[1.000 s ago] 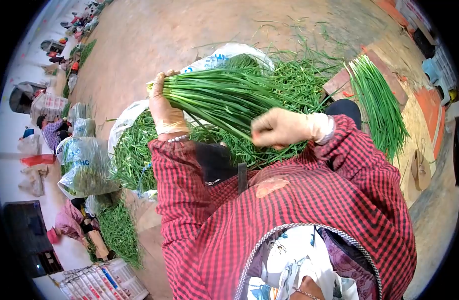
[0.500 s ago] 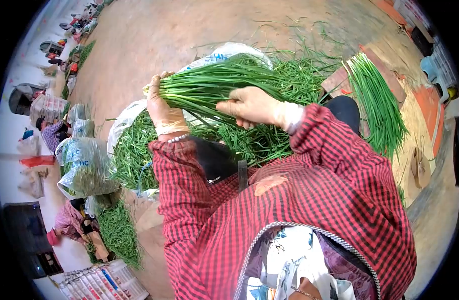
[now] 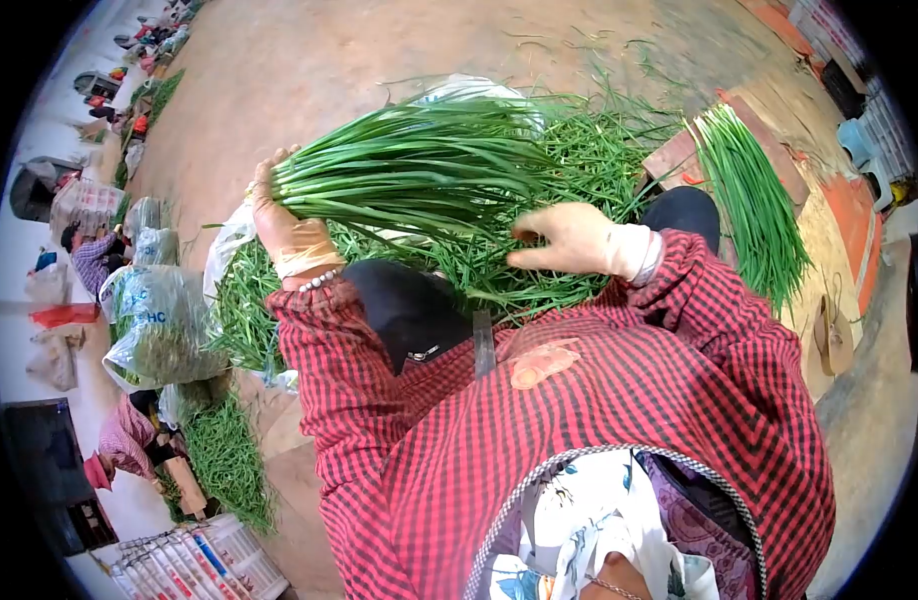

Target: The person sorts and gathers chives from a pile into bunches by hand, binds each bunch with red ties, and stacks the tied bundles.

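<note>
My left hand [image 3: 287, 222], in a thin glove with a beaded bracelet at its wrist, is closed round the pale stem ends of a thick bunch of garlic chives [image 3: 409, 160]. The long green leaves fan out to the right across my lap. My gloved right hand [image 3: 574, 238] hovers below and right of the leaf tips, thumb and fingers apart, with nothing visible between them. Under both hands spreads a heap of loose green leaves [image 3: 599, 160], partly on a white plastic bag [image 3: 479, 90].
A neat bunch of chives [image 3: 749, 200] lies on a brown board [image 3: 674, 158] at the right. Filled plastic bags [image 3: 164, 325] stand at the left. Farther off, a person in a checked shirt [image 3: 129, 435] sits beside another green heap [image 3: 227, 460]. White crates [image 3: 204, 565] are at lower left.
My left hand has moved left and slightly down with the chives. My right hand has drawn away from the leaves to the right, its fingers opening.
</note>
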{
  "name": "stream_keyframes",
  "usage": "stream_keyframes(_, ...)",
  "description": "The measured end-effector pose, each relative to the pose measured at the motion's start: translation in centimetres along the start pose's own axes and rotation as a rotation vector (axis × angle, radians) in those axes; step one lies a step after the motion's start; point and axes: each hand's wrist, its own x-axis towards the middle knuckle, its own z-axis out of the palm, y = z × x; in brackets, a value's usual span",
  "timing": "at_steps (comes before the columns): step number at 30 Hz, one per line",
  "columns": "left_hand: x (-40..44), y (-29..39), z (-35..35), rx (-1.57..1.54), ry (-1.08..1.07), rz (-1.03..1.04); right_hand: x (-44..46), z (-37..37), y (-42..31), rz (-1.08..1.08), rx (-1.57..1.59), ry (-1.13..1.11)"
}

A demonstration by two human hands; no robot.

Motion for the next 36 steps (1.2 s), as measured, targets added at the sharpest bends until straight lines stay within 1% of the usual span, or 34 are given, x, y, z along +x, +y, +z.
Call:
stream_keyframes(2,-0.1,-0.4,0.3,-0.001,0.009,-0.063,1.7,0.6,-1.9,-0.086,0.027,0.288)
stream_keyframes(4,-0.3,-1.0,0.5,0.037,-0.034,-0.024,3.1,0.3,-3.7,-0.094,0.083,0.270)
stream_keyframes(6,-0.8,-1.5,1.1,0.009,-0.002,-0.013,3.4,0.4,-3.6,-0.105,0.138,0.243)
stream_keyframes(8,-1.2,-0.8,1.0,0.023,-0.006,-0.024,3.4,0.9,-3.9,-0.220,0.174,0.290)
stream_keyframes(10,-1.2,-0.4,0.7,0.028,-0.014,0.020,2.9,0.9,-3.9,-0.227,0.132,0.273)
stream_keyframes(12,-1.0,-0.1,0.4,0.008,-0.020,0.017,2.5,1.2,-3.4,-0.031,0.608,0.082)
stream_keyframes(13,-0.9,-0.1,0.4,0.013,-0.020,0.037,2.2,1.1,-3.1,-0.027,0.604,0.085)
stream_keyframes(16,-0.7,0.7,-0.2,0.048,-0.033,0.075,1.1,0.4,-2.6,0.070,0.712,-0.117)
stream_keyframes(17,-0.5,1.5,-0.5,0.089,-0.054,0.107,0.7,0.9,-1.9,0.086,0.630,-0.110)
stream_keyframes(18,-0.3,1.9,-0.5,0.130,-0.074,0.139,0.1,1.1,-0.6,0.028,0.449,-0.056)
stream_keyframes(19,0.0,2.9,-0.6,0.110,-0.046,0.188,-0.3,2.4,1.5,0.018,0.217,-0.051)
stream_keyframes(20,0.7,4.0,-1.4,0.145,-0.107,0.233,-0.5,3.3,3.3,0.009,-0.015,-0.046)
stream_keyframes(22,-0.3,5.5,-0.5,0.086,-0.160,0.271,-1.0,1.7,3.9,0.268,-0.193,-0.333)
stream_keyframes(23,-0.9,5.9,0.4,0.085,-0.161,0.267,-1.3,1.6,5.2,0.254,-0.155,-0.209)
stream_keyframes(25,-3.0,5.7,2.6,0.282,-0.098,0.421,-0.8,-1.0,5.4,0.102,0.073,0.110)
stream_keyframes(26,-3.9,5.3,3.7,0.287,-0.101,0.412,-0.6,-3.0,4.0,0.036,0.178,0.229)
stream_keyframes(27,-4.8,4.7,4.8,0.366,-0.138,0.473,-0.1,-5.0,2.3,-0.032,0.166,0.318)
stream_keyframes(28,-5.7,4.1,5.8,0.443,-0.175,0.534,0.0,-6.6,0.9,-0.159,0.127,0.429)
stream_keyframes(29,-6.3,3.3,6.9,0.448,-0.228,0.577,0.0,-8.2,-1.3,-0.206,0.153,0.452)
stream_keyframes(30,-6.8,2.3,8.1,0.448,-0.232,0.570,0.3,-9.2,-3.0,-0.276,0.121,0.506)
stream_keyframes(31,-7.2,1.1,9.4,0.425,-0.301,0.599,0.8,-9.9,-4.3,-0.347,0.087,0.561)
stream_keyframes(32,-7.9,0.0,10.7,0.402,-0.373,0.627,1.5,-9.9,-5.3,-0.463,0.084,0.635)
stream_keyframes(34,-9.6,-1.5,14.0,0.386,-0.505,0.624,3.1,-10.6,-6.2,-0.590,-0.165,0.889)
stream_keyframes(35,-10.6,-1.7,16.0,0.164,-0.521,0.288,2.8,-11.4,-5.9,-0.572,-0.175,0.897)
stream_keyframes(36,-10.7,-2.5,18.0,0.046,-0.537,0.280,2.3,-12.6,-5.5,-0.464,-0.190,0.952)
